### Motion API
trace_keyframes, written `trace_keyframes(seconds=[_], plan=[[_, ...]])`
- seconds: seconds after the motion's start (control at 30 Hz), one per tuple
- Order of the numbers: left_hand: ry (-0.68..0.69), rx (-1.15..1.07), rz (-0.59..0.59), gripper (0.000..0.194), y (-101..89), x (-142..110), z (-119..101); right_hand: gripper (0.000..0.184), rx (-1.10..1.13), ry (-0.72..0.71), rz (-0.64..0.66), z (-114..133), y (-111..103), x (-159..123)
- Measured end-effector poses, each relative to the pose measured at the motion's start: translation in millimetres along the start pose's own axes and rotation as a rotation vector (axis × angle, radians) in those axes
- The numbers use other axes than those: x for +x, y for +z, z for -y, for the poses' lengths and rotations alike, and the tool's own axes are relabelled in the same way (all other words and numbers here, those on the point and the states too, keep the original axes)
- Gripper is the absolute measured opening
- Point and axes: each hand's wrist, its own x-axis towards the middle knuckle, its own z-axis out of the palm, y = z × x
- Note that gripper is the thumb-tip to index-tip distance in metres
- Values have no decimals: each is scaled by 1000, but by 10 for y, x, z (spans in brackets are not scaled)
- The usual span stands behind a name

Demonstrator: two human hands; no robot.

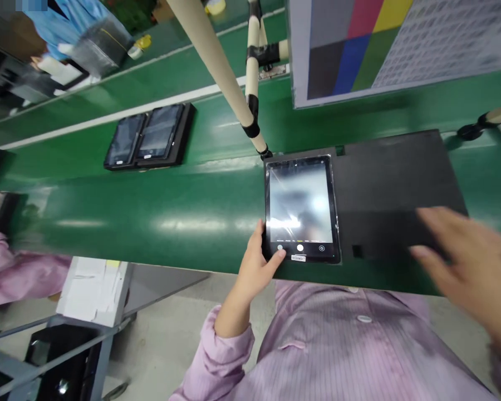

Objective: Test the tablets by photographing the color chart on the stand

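A tablet lies face up at the left end of a black foam board, its lit screen showing a camera view with a round white shutter button. My left hand grips the tablet's lower left corner, thumb over the front border and fingers along the left edge. Over the lower right part of the board, my right hand is smeared by motion. Its thumb and fingers are apart, and nothing shows between them. A small white label sits on the tablet's bottom border.
Beige pipe posts rise behind the tablet. A colour test chart stands at the back right. Two more tablets rest in black holders on the green work surface. A person's pink sleeve and a white box are at left.
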Motion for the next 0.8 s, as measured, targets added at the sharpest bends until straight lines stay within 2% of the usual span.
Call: trace_keyframes(seconds=[0.03,0.07,0.1,0.17,0.23,0.33,0.43,0.5,0.6,0.7,0.8], plan=[[-64,-120,4,80,36,8,-9,65,50,-46,78,150,150,32],[-118,-230,-13,78,78,13,-33,70,126,-72,101,318,304,57],[-170,-329,-40,77,120,17,-67,75,209,-65,172,487,450,73],[-255,-483,-89,76,176,13,-151,85,377,13,236,774,670,78],[-304,-574,-120,77,163,-5,-230,88,572,149,230,931,764,63],[-309,-652,-137,79,10,-44,-328,92,886,372,189,936,745,108],[-329,-757,-112,78,-168,-65,-461,88,1020,446,178,868,725,298],[-330,-819,-60,72,-213,-68,-590,77,1051,417,175,875,753,441],[-294,-865,-12,59,-138,-101,-780,72,1080,344,92,959,784,528],[-184,-795,-142,62,3,-202,-871,88,1082,245,-55,1036,691,423],[80,-588,-333,77,89,-340,-922,100,1076,130,-177,1047,414,266]])
